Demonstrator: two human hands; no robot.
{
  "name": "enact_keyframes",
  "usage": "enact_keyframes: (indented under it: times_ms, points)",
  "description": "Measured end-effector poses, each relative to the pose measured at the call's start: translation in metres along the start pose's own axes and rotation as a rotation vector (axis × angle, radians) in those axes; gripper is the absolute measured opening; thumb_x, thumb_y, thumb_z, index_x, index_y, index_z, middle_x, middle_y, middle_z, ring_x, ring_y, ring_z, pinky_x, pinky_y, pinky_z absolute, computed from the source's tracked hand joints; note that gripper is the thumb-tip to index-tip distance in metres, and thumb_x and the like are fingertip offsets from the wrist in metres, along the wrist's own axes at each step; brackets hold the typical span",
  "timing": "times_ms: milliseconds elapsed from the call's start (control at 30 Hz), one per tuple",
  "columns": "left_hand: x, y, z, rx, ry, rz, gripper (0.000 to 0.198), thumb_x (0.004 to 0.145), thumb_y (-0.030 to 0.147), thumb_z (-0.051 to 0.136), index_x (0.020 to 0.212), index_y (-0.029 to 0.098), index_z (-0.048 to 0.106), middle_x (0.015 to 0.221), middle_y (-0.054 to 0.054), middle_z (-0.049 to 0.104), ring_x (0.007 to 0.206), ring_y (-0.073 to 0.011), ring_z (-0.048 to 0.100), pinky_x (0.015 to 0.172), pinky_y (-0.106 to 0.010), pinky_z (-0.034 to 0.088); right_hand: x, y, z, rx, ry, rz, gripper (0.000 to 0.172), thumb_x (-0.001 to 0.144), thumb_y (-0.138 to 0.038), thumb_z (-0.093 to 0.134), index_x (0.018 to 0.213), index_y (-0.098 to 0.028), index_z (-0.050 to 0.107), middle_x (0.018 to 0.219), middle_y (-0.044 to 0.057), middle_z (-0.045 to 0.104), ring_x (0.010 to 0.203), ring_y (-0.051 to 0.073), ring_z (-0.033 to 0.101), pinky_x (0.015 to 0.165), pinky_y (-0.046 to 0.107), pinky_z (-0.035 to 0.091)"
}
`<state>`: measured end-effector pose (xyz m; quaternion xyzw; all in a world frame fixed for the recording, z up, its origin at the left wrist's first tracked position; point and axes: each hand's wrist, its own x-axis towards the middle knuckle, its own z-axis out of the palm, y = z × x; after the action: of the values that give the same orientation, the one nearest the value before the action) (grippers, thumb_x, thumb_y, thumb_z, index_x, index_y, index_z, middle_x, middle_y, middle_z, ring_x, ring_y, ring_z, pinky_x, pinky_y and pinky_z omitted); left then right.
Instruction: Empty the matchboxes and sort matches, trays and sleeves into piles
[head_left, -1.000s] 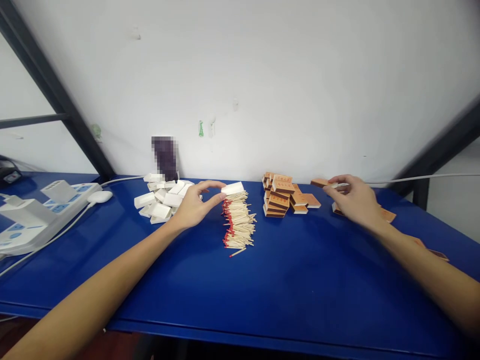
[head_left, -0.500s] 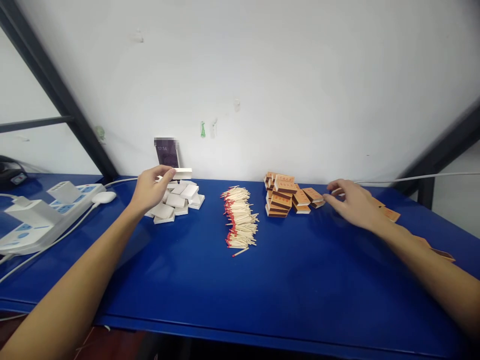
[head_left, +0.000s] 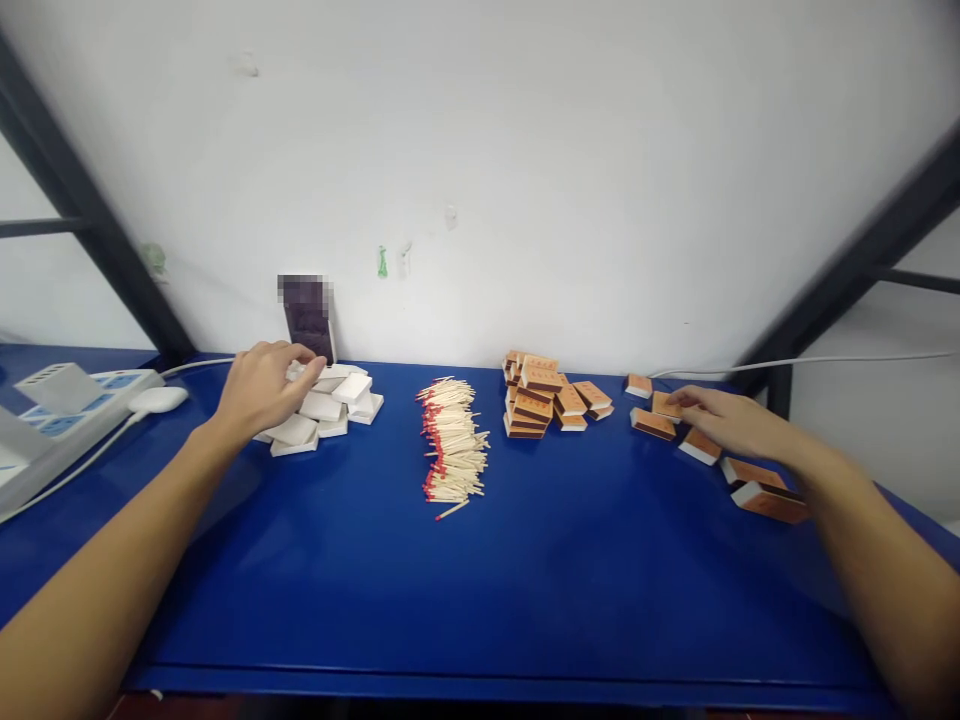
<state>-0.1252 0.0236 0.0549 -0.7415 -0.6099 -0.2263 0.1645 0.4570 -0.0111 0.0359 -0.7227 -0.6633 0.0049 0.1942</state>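
Note:
My left hand (head_left: 262, 388) rests on the heap of white matchbox trays (head_left: 330, 400) at the back left, with its fingers curled around a tray on top of the heap. My right hand (head_left: 731, 422) lies flat with its fingers stretched out over loose orange matchbox sleeves (head_left: 652, 423), the fingertips touching one of them. A pile of red-tipped matchsticks (head_left: 452, 450) lies in the middle of the blue table (head_left: 525, 580). A stack of orange matchboxes (head_left: 534, 397) stands just right of it.
A phone (head_left: 307, 318) leans on the white wall behind the trays. A white power strip (head_left: 52, 415) with a plug (head_left: 156, 399) and cable sits at the far left. More orange sleeves (head_left: 766, 497) lie by my right forearm. Black frame struts (head_left: 847, 275) slant at both sides.
My left hand carried a white tray from the matchstick pile over to the tray heap and lowered onto it. My right hand slid rightward among the loose orange sleeves. The view shifted right.

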Motion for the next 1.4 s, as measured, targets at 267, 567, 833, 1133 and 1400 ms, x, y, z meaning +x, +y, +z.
enact_keyframes:
  times_ms: [267, 567, 833, 1133, 1400]
  points:
    - [-0.001, 0.001, 0.001, -0.023, 0.016, 0.0, 0.043, 0.096, 0.049, 0.035, 0.088, 0.018, 0.066, 0.089, -0.008, 0.069, 0.089, -0.0265, 0.058, 0.075, -0.035, 0.04, 0.002, -0.001, 0.005, -0.034, -0.194, -0.025, 0.043, 0.074, -0.038, 0.067, 0.112, -0.019, 0.069, 0.107, 0.014, 0.072, 0.095, 0.031, 0.067, 0.078, 0.038, 0.049]
    - [-0.005, 0.023, 0.002, -0.233, 0.069, 0.216, 0.038, 0.095, 0.044, 0.037, 0.082, 0.021, 0.064, 0.09, -0.006, 0.071, 0.087, -0.0246, 0.061, 0.08, -0.036, 0.043, 0.004, -0.009, 0.007, -0.066, -0.207, -0.04, 0.022, 0.076, -0.037, 0.064, 0.088, -0.021, 0.073, 0.088, 0.01, 0.074, 0.083, 0.028, 0.067, 0.073, 0.036, 0.046]
    - [-0.014, 0.054, 0.004, -0.353, 0.054, 0.418, 0.029, 0.095, 0.034, 0.044, 0.089, 0.02, 0.069, 0.091, -0.008, 0.071, 0.087, -0.0239, 0.06, 0.082, -0.037, 0.044, 0.005, -0.013, 0.015, -0.082, -0.229, -0.023, 0.033, 0.073, -0.041, 0.069, 0.097, -0.019, 0.071, 0.089, 0.011, 0.073, 0.08, 0.029, 0.067, 0.073, 0.037, 0.047]
    - [-0.023, 0.083, 0.0, -0.405, 0.052, 0.588, 0.022, 0.097, 0.025, 0.046, 0.096, 0.018, 0.066, 0.093, -0.007, 0.07, 0.087, -0.0206, 0.061, 0.081, -0.036, 0.048, -0.019, -0.058, -0.014, 0.114, 0.13, 0.003, 0.046, 0.068, -0.043, 0.074, 0.106, -0.016, 0.073, 0.093, 0.009, 0.071, 0.081, 0.026, 0.066, 0.078, 0.039, 0.05]
    - [-0.033, 0.106, -0.002, -0.432, 0.043, 0.677, 0.02, 0.098, 0.022, 0.046, 0.111, 0.019, 0.062, 0.096, -0.006, 0.07, 0.087, -0.0195, 0.062, 0.078, -0.035, 0.05, -0.057, -0.135, 0.012, 0.724, -0.168, -0.233, 0.048, 0.064, -0.042, 0.081, 0.106, -0.021, 0.075, 0.118, 0.011, 0.068, 0.098, 0.028, 0.068, 0.089, 0.045, 0.057]
